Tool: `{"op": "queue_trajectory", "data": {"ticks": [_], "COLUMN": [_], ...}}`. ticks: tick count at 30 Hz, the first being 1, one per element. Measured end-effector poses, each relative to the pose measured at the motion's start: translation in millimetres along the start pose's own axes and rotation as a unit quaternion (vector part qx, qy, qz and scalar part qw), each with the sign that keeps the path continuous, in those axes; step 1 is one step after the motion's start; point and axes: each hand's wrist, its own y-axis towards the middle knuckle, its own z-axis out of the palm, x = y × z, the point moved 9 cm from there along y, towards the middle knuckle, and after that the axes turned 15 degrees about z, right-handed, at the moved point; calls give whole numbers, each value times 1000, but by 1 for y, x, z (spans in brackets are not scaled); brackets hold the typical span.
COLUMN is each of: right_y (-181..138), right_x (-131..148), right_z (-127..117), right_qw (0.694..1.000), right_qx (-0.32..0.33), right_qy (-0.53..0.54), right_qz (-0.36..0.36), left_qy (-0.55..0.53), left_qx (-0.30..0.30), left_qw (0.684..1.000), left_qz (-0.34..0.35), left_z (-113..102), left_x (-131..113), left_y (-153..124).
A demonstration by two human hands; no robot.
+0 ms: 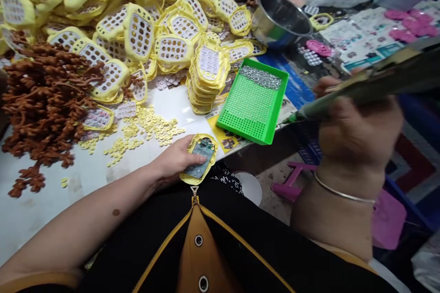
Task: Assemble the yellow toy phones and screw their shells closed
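Observation:
My left hand [177, 159] grips a yellow plastic toy housing [210, 165] just above my lap, the thumb pressed on the dark circuit board [199, 158] inside it. In my right hand [357, 132], raised at the right, is a long power screwdriver [343, 96], blurred by motion. Its thin tip points left, near the corner of a green perforated tray [252, 114]. Small silver screws [261, 77] lie in the tray's far end. Just left of the tray stands a stack of yellow housings [206, 73] with pale button pads.
Many yellow housings [137, 32] are heaped at the back. Brown rubbery parts [51, 100] pile up at the left, beside small yellow rings [147, 128]. A metal bowl [282, 20] and pink parts [412, 23] sit farther right. A pink stool [387, 219] stands below.

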Motion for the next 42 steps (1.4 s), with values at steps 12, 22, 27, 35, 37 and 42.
{"op": "queue_trajectory", "data": {"ticks": [12, 22, 27, 35, 37, 42], "right_y": [1, 4, 11, 9, 10, 7], "right_x": [17, 6, -9, -14, -15, -9], "right_z": [26, 35, 50, 52, 53, 58], "right_qw": [992, 982, 985, 981, 978, 980], "right_qx": [58, 77, 95, 101, 106, 123], "right_qy": [72, 115, 88, 101, 118, 94], "right_qz": [-85, -129, -118, -133, -138, -126], "left_qy": [0, 16, 16, 35, 35, 16], "left_qx": [25, 9, 15, 32, 31, 27], "left_qw": [999, 998, 998, 997, 997, 998], "left_qz": [-47, -56, -58, -56, -55, -48], "left_z": [41, 40, 39, 39, 39, 40], "left_x": [21, 18, 21, 22, 22, 22], "left_y": [35, 37, 37, 38, 37, 38]}}
